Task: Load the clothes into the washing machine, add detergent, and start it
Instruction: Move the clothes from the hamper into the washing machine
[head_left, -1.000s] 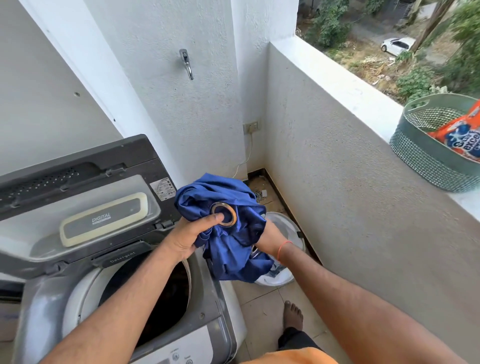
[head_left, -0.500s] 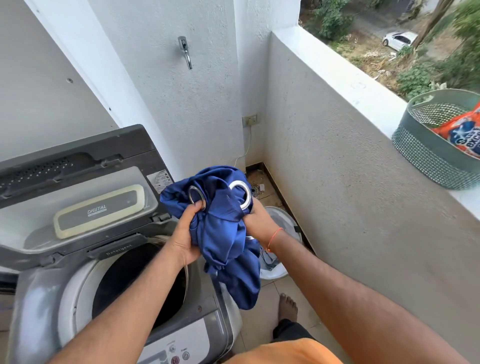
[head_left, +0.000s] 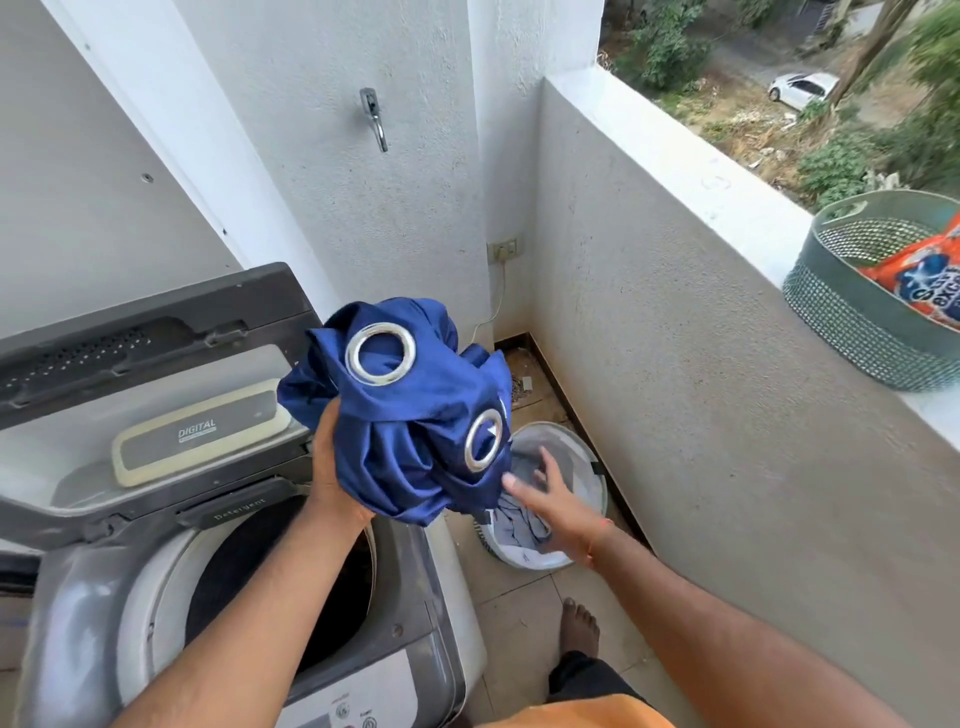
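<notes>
The left hand (head_left: 332, 475) grips the bunched blue curtain (head_left: 405, 415) from below, holding it above the right rim of the open washer (head_left: 249, 597); the right hand (head_left: 553, 501), fingers spread and empty, hovers over the hamper (head_left: 597, 470) just beside it. To load well, I would carry the bundle left over the drum (head_left: 275, 582); tuck in loose folds; lower it so the metal eyelets (head_left: 382, 353) don't strike the rim.

Home laundry balcony: top-loading washing machine (head_left: 249, 597) against white plaster walls, wall tap (head_left: 375, 118), waist-high parapet (head_left: 691, 171) overlooking trees and a parked car (head_left: 802, 88), laundry basket (head_left: 550, 493) on tiled floor.
</notes>
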